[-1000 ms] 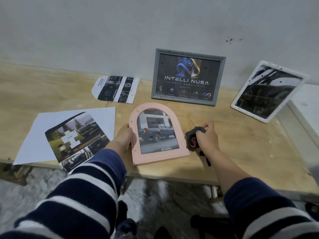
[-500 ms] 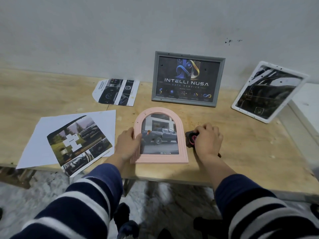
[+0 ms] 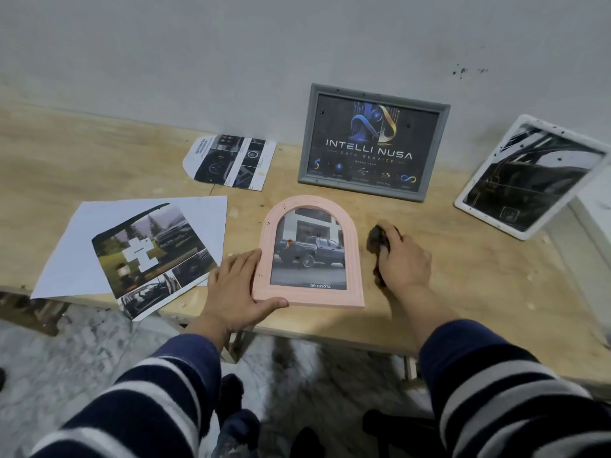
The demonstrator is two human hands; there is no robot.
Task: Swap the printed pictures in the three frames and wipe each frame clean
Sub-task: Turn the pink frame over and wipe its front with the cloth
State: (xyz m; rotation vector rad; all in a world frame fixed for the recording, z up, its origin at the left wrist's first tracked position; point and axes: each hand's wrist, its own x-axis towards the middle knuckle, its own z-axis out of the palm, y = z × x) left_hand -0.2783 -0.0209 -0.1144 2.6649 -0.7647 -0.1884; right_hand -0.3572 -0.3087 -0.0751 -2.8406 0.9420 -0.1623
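Head view: The pink arched frame [image 3: 309, 256] lay flat near the front edge of the wooden worktop [image 3: 479, 292]. It had a rounded top, a straight base and a stepped, ridged border. Behind its pane sat a print of a dark pickup truck before a pale building, with a white TOYOTA mark along the bottom.

The left hand [image 3: 236, 289] rested against the frame's left side; its grip was spread, with the fingers straight along the edge and the thumb lying across the lower left corner. The right hand [image 3: 401, 259] lay just to the right of the frame, not touching it, with its grip curled round a dark cloth [image 3: 378, 241] that sat on the worktop.

The grey rectangular frame [image 3: 373, 142] stood upright against the wall [image 3: 231, 54] behind the pink one, showing a dark print lettered INTELLI NUSA. The white frame [image 3: 532, 176], with rounded corners, leaned tilted at the far right and held a dark print.

A large printed sheet [image 3: 139, 249] with car photographs lay on the left, overhanging the front edge. A smaller print [image 3: 229, 161] with one arched end lay near the wall. Both sleeves were navy with pale stripes.
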